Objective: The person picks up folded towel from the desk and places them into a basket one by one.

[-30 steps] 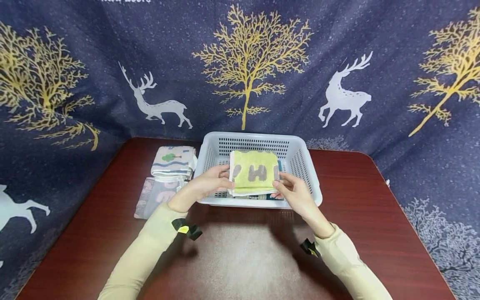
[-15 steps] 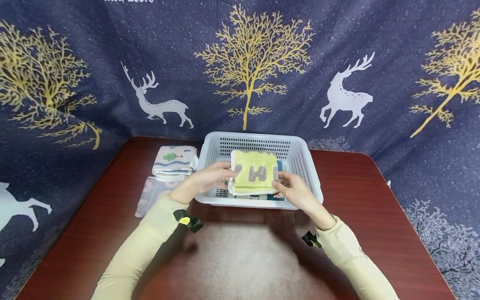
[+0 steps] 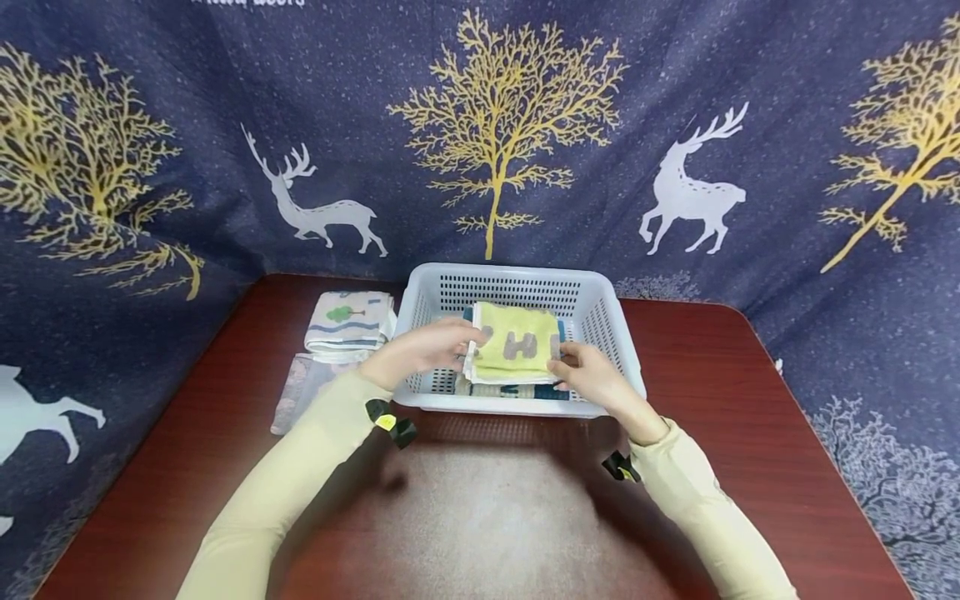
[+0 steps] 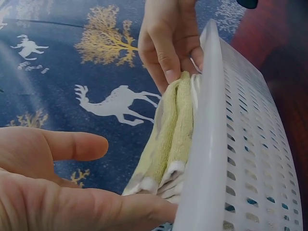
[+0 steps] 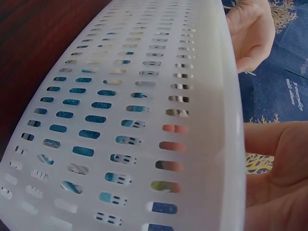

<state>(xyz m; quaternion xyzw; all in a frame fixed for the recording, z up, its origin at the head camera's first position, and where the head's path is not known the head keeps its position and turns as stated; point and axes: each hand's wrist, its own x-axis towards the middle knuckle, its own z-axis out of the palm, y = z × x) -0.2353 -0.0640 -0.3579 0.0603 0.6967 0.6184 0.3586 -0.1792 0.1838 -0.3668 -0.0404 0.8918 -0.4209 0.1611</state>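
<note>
Yellow towel (image 3: 517, 337) in bskt (image 3: 603, 329), R hand (image 3: 594, 377) pinching edge, L hand (image 3: 423, 348) loose alongside.

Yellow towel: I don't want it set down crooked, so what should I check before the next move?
1. Yellow towel inside the rim of the basket: ok.
2. Yellow towel folded: ok.
3. Right hand at its right edge: ok.
4. Left hand clear of it: not ok, it is at the left edge.
5. Resting fully on the blue patterned cloth beneath: cannot tell.

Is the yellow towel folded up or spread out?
Folded: the yellow towel shows stacked layers along its edge in the left wrist view.
</note>
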